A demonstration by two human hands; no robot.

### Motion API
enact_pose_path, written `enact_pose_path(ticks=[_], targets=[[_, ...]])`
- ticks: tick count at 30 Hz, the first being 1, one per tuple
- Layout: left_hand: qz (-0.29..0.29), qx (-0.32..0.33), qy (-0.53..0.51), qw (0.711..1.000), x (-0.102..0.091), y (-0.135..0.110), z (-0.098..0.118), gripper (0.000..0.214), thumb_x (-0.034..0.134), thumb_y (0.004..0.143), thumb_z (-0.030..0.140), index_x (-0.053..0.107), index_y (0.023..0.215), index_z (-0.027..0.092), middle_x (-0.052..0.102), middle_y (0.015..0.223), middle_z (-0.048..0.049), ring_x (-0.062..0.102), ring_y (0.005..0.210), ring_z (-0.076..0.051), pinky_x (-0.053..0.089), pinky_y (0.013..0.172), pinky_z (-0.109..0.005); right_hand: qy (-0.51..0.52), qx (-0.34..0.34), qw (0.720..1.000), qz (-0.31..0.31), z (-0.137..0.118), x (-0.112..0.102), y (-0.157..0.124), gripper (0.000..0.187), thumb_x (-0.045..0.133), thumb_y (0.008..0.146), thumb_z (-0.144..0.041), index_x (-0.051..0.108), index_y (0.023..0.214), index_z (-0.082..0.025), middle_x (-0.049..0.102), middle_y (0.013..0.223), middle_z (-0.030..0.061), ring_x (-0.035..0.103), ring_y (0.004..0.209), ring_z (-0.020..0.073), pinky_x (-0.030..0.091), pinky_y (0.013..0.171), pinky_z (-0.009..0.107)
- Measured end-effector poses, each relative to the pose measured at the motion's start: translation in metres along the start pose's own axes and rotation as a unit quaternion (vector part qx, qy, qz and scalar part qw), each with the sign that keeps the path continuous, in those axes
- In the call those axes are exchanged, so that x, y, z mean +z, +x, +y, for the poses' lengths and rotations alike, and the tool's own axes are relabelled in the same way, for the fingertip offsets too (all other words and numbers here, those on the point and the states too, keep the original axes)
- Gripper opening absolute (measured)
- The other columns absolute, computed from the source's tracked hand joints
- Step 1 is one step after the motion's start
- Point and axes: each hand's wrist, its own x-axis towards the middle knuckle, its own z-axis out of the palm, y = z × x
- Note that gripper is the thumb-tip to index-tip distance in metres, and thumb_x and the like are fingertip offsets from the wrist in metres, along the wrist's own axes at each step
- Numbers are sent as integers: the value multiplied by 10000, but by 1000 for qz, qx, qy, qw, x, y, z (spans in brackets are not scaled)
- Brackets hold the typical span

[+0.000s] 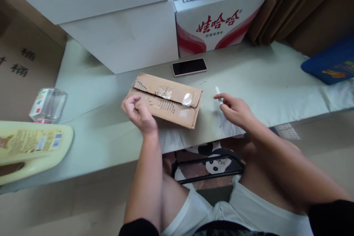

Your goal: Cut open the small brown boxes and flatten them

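Observation:
A small brown cardboard box (168, 99) rests on the cloth-covered table in front of me. Its top seam is ragged, with torn corrugated patches and bits of clear tape. My left hand (139, 114) grips the box's near left corner, its fingers curled against the cardboard. To the right of the box and apart from it, my right hand (235, 108) pinches a slim white pointed tool (218, 94), which looks like a small utility knife. The tool's tip points up and away from me; its lower end is hidden in the fingers.
Beyond the box lies a phone (189, 67), before a stack of white cartons (121, 40) and a red-and-white carton (215, 25). A clear plastic bottle (55, 105) and a yellow jug (41, 147) are at left. A blue package (332, 62) and folded cardboard (287, 7) occupy the right.

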Motion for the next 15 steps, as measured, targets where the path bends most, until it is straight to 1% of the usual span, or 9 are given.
enact_pose_path(ticks=[2, 4, 5, 6, 8, 9, 11, 13, 15], targets=[[33, 13, -1, 999, 3, -2, 7, 134, 445, 845, 245, 531, 944, 217, 503, 1030, -68, 515, 1071, -225, 402, 1046, -404, 167, -111, 979, 23, -5, -6, -12, 306, 490, 867, -276, 708, 1077, -238, 688, 775, 39, 670, 706, 198, 526, 661, 349], [31, 23, -1, 999, 4, -2, 12, 126, 463, 853, 240, 550, 940, 216, 524, 1031, -67, 524, 1081, -223, 414, 1039, -397, 288, -218, 932, 27, -13, -12, -26, 258, 495, 915, -350, 706, 1030, -256, 728, 881, 62, 704, 813, 219, 564, 695, 370], [25, 24, -2, 999, 5, -2, 13, 128, 466, 858, 240, 555, 946, 214, 530, 1035, -68, 524, 1090, -224, 416, 1040, -396, 320, -253, 913, 23, -17, -14, -33, 244, 504, 935, -370, 702, 1032, -266, 736, 908, 68, 707, 823, 219, 568, 673, 363], [22, 23, -3, 999, 5, -2, 13, 131, 467, 862, 240, 558, 953, 211, 532, 1038, -71, 524, 1095, -225, 417, 1041, -396, 334, -276, 901, 24, -22, -16, -38, 223, 518, 949, -360, 695, 1054, -274, 734, 903, 68, 702, 795, 208, 561, 628, 341], [18, 22, -6, 1000, 4, -2, 12, 139, 470, 868, 246, 562, 963, 206, 531, 1040, -76, 524, 1097, -227, 421, 1037, -398, 327, -310, 892, 41, -33, -16, -46, 195, 570, 949, -271, 669, 1116, -283, 707, 844, 47, 665, 681, 163, 506, 517, 275], [17, 21, -6, 1000, 4, -3, 11, 141, 472, 869, 250, 564, 967, 205, 531, 1044, -78, 524, 1099, -228, 422, 1037, -399, 313, -318, 893, 64, -37, -15, -48, 218, 607, 930, -220, 657, 1133, -284, 687, 817, 32, 637, 631, 141, 477, 485, 252], [14, 22, -2, 1000, 3, -3, 10, 141, 475, 873, 256, 564, 971, 208, 533, 1051, -78, 522, 1107, -228, 421, 1042, -400, 287, -316, 892, 149, -44, -11, -51, 267, 680, 885, -172, 652, 1123, -290, 629, 762, -4, 574, 564, 112, 444, 465, 238], [9, 25, 3, 1000, 2, -4, 9, 140, 468, 883, 261, 560, 977, 213, 540, 1049, -77, 519, 1120, -230, 417, 1050, -403, 263, -295, 893, 215, -48, -6, -52, 231, 715, 877, -211, 660, 1084, -297, 570, 713, -23, 521, 531, 106, 423, 462, 249], [5, 33, 6, 999, 1, -4, 9, 149, 457, 891, 270, 558, 985, 213, 548, 1043, -78, 519, 1128, -236, 413, 1056, -412, 232, -314, 896, 209, -50, -3, -54, 147, 695, 904, -283, 673, 1049, -297, 544, 680, -16, 504, 522, 118, 412, 454, 264]])
